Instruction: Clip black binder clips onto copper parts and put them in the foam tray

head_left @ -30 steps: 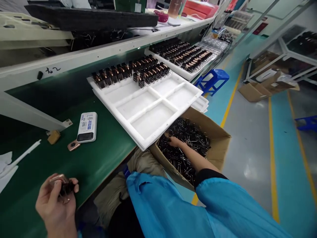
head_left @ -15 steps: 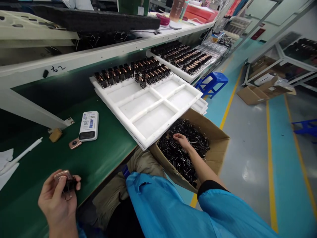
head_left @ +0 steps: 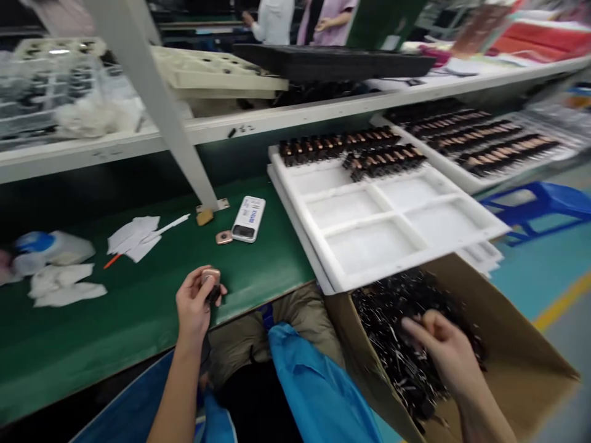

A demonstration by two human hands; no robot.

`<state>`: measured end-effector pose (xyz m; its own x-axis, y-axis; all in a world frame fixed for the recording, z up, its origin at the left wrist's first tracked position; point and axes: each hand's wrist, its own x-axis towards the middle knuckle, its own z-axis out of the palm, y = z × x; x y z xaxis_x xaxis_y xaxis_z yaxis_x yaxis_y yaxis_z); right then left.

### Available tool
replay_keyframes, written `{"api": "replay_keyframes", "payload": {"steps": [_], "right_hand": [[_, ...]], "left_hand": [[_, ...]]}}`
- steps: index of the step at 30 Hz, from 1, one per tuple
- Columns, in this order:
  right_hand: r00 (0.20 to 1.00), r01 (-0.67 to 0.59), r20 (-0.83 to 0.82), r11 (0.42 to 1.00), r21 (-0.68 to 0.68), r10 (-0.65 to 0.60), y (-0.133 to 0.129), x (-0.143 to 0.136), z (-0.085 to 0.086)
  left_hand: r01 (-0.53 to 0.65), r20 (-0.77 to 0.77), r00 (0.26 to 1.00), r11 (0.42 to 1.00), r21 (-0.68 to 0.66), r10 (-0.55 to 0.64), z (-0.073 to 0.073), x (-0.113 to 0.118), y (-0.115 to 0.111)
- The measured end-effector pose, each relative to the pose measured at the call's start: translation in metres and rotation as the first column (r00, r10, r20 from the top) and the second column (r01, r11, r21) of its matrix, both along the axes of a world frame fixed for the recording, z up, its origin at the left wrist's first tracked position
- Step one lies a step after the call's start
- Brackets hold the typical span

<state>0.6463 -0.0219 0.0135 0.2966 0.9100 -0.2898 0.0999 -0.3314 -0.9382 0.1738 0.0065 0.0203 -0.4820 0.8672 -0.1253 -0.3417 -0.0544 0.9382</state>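
Note:
My left hand [head_left: 196, 301] is closed on a rose-gold part [head_left: 211, 275] with a black clip against it, over the green table. Above the open cardboard box [head_left: 521, 344] of black binder clips [head_left: 401, 320] is my right hand [head_left: 443, 344], its fingers bent and blurred; whether a clip is between them is hidden. On the table lie another rose-gold piece [head_left: 224, 237] and a white device [head_left: 249, 218] with a dark end. The white divided tray [head_left: 373, 240] carries rows of clipped parts [head_left: 341, 144] along its far side.
A second loaded tray [head_left: 475, 178] stands at the right, near a blue stool [head_left: 540, 209]. Paper scraps [head_left: 133, 237], a tan block [head_left: 204, 216] and a bottle [head_left: 69, 246] lie left. A slanted shelf post [head_left: 161, 104] rises behind. People stand beyond.
The view has swung left, showing more of the table's left side. My right hand has lifted somewhat from the clips. My left hand still holds the rose-gold part.

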Motion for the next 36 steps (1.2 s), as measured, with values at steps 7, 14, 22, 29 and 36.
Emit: {"api": "replay_keyframes", "payload": {"steps": [7, 14, 22, 29, 36], "right_hand": [[0.571, -0.568, -0.755, 0.819, -0.080, 0.322, -0.034, -0.152, -0.006], [0.290, -0.826, -0.629, 0.521, 0.216, 0.722, 0.065, -0.237, 0.016], [0.495, -0.790, -0.325, 0.573, 0.219, 0.806, 0.122, -0.276, -0.007], [0.480, -0.821, -0.145, 0.501, 0.272, 0.865, 0.120, -0.269, -0.012], [0.403, -0.888, -0.018, 0.396, 0.232, 0.915, 0.119, -0.270, -0.011]], "left_hand": [[0.016, -0.073, 0.997, 0.998, -0.053, -0.020, -0.009, 0.000, -0.005], [0.193, -0.169, 0.962, 0.972, -0.138, -0.215, -0.007, -0.007, -0.014], [0.279, -0.200, 0.928, 0.944, -0.178, -0.313, -0.007, -0.013, -0.019], [0.325, -0.179, 0.915, 0.923, -0.206, -0.362, -0.007, -0.014, -0.020], [0.368, -0.406, 0.809, 0.904, -0.217, -0.426, -0.003, -0.013, -0.020]]}}
